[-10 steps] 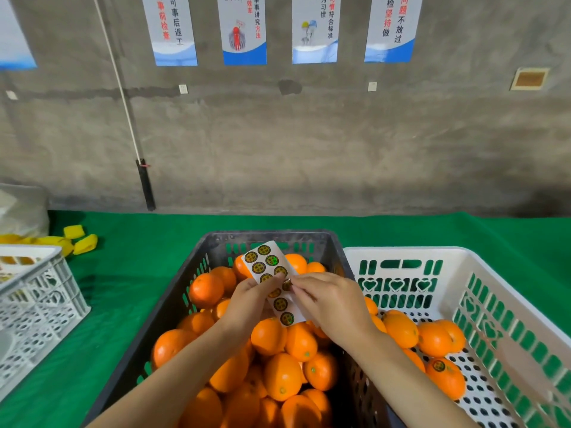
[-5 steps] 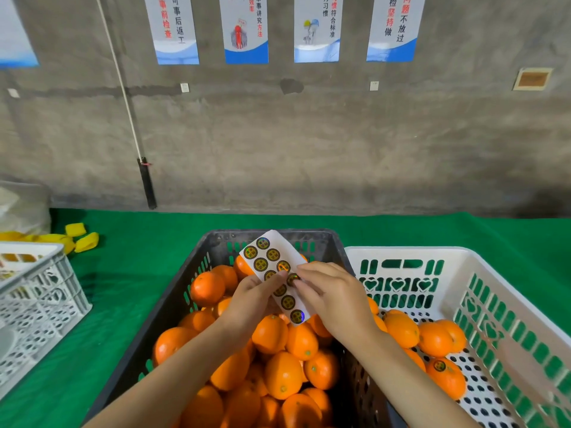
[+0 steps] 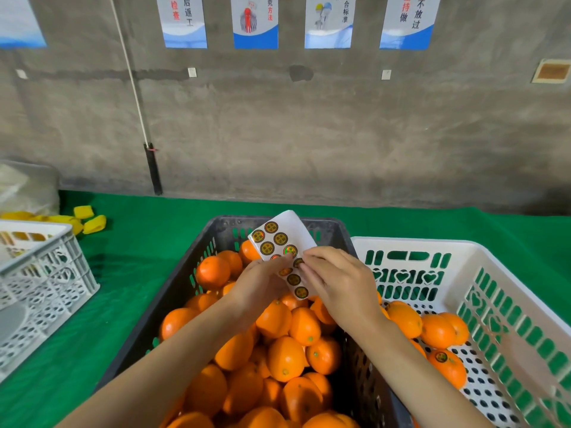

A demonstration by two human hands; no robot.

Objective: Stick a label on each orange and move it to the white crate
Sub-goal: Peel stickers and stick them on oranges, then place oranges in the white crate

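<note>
A dark grey crate (image 3: 197, 261) in front of me is piled with oranges (image 3: 285, 358). Above it my left hand (image 3: 259, 285) holds a white sheet of round labels (image 3: 279, 239) from the left side. My right hand (image 3: 336, 279) pinches at one label near the sheet's right edge with thumb and fingertips. The white crate (image 3: 457, 248) stands directly to the right and holds several oranges; one of them (image 3: 448, 366) shows a label on top.
A second, pale perforated crate (image 3: 46, 273) sits at the left on the green cloth (image 3: 129, 242). Yellow foam pieces (image 3: 89, 219) lie behind it beside a plastic bag. A grey concrete wall with posters closes off the back.
Both hands have lifted the label sheet slightly higher and farther from me. My right fingertips stay on the sheet's right edge, working at one label.
</note>
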